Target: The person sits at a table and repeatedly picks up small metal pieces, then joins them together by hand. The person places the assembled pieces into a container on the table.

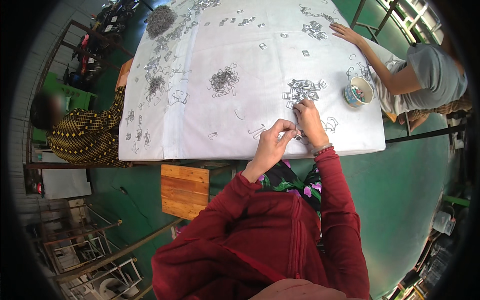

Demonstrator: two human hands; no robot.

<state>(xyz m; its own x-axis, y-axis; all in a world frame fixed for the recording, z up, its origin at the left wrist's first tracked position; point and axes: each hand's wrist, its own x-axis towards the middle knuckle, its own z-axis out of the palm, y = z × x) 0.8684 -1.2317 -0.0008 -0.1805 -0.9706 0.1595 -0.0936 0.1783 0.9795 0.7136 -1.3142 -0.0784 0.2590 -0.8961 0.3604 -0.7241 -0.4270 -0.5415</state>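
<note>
My left hand [276,140] is closed in a pinch above the near part of the white-covered table, with a thin metal piece showing at its fingertips. Close beside it, my right hand [311,124] bends its fingers down at the near edge of a pile of small flat metal buckles [310,89]. What those fingertips grip, if anything, is hidden. Several bent wire hooks [331,124] lie right of my right wrist, and others [258,131] lie just left of my left hand. A larger heap of wire hooks [224,80] sits farther left.
A paper cup [353,98] with small coloured bits stands to the right. At the right edge a co-worker's hand [346,33] reaches toward more buckles [315,31]. Another person [87,127] sits at the left. A wooden stool [185,190] stands near the table's front edge.
</note>
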